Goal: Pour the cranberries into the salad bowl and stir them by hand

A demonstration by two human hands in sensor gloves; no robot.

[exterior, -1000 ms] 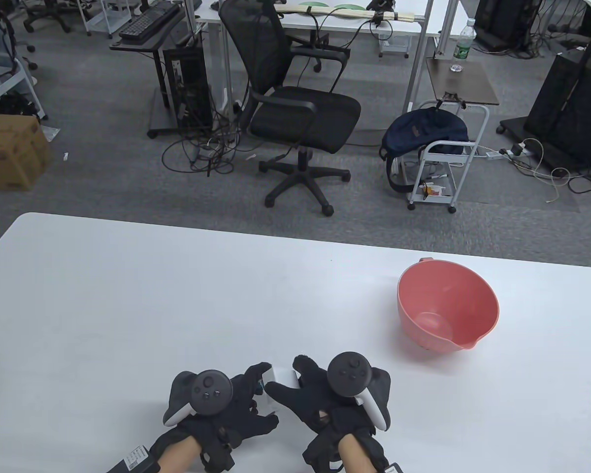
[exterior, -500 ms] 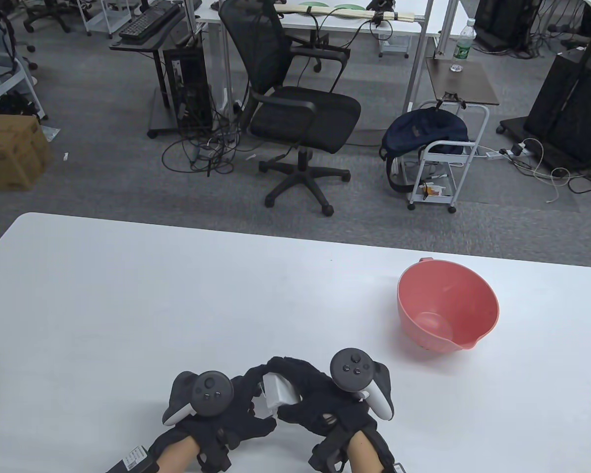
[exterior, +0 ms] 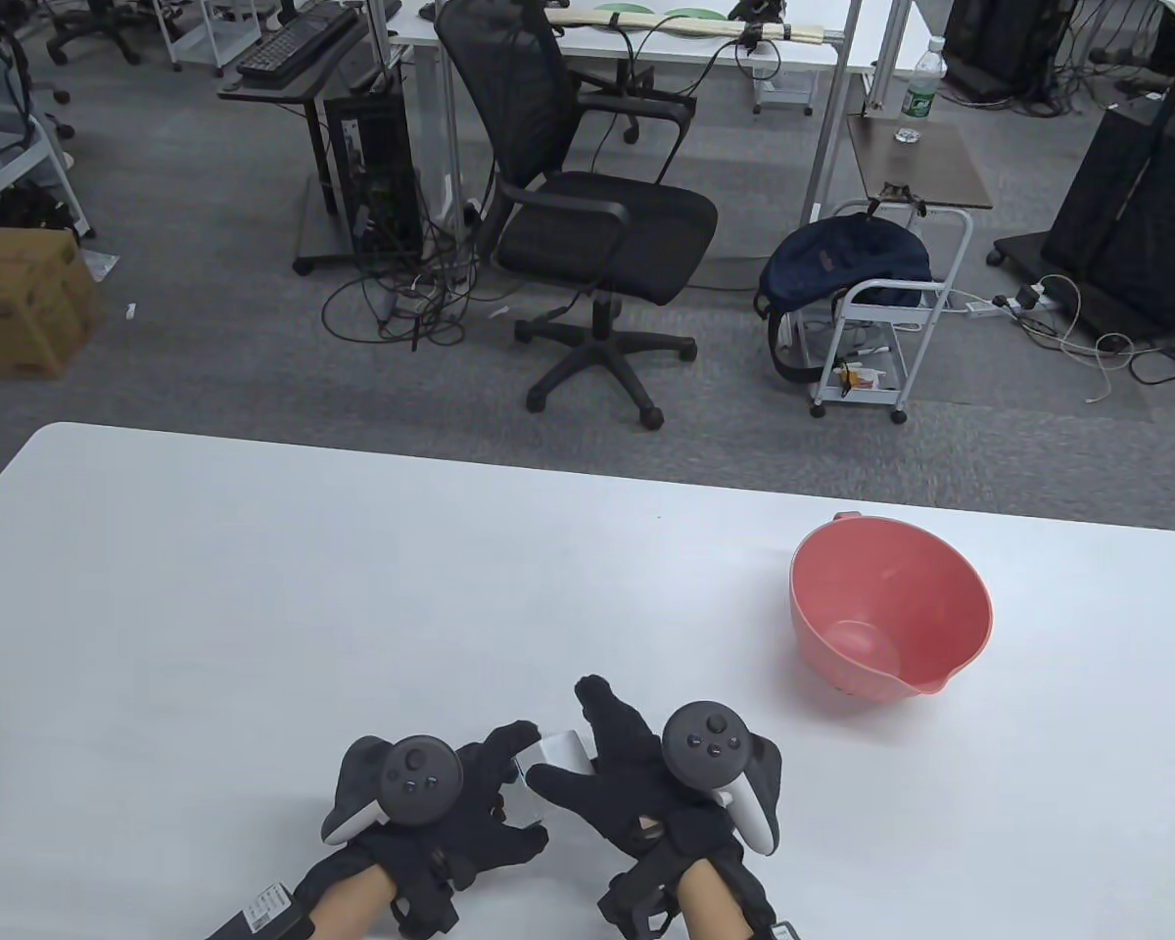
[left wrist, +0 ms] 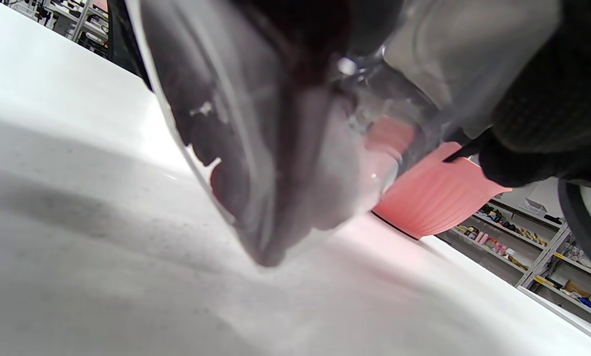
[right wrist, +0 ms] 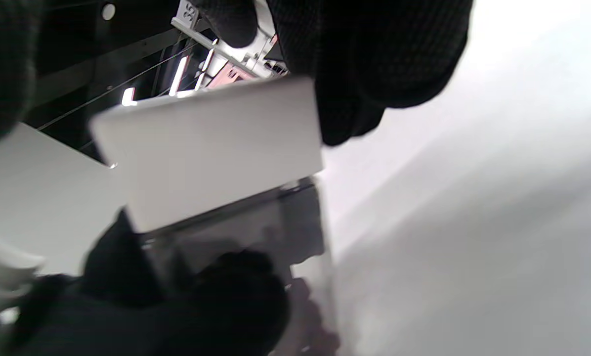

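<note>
Left hand low at the near desk edge, fingers curled round a small clear container with a white lid; it grips the body from the left side. Right hand just beside it, touching the lid: thumb against the lid's near side, index finger raised and pointing away over the top, other fingers bent behind. In the right wrist view the lid shows as a flat white slab with gloved fingers curled over its far edge, so the right hand grasps the lid. Whether the lid is seated or lifted, cannot tell. Left wrist view: clear container wall fills the frame, blurred, with dark reddish shapes inside, likely the cranberries; the container's lower corner sits at or just above the desk, contact unclear. Pink salad bowl stands upright to the right and farther out, well apart from both hands, pour spout facing the near side; nothing visible inside it. White desk has broad open surface to the left and ahead, and between hands and bowl. Near edge cuts off both forearms. Most of the container is hidden under the gloves in the table view. Beyond the desk: black office chair, grey carpet.
</note>
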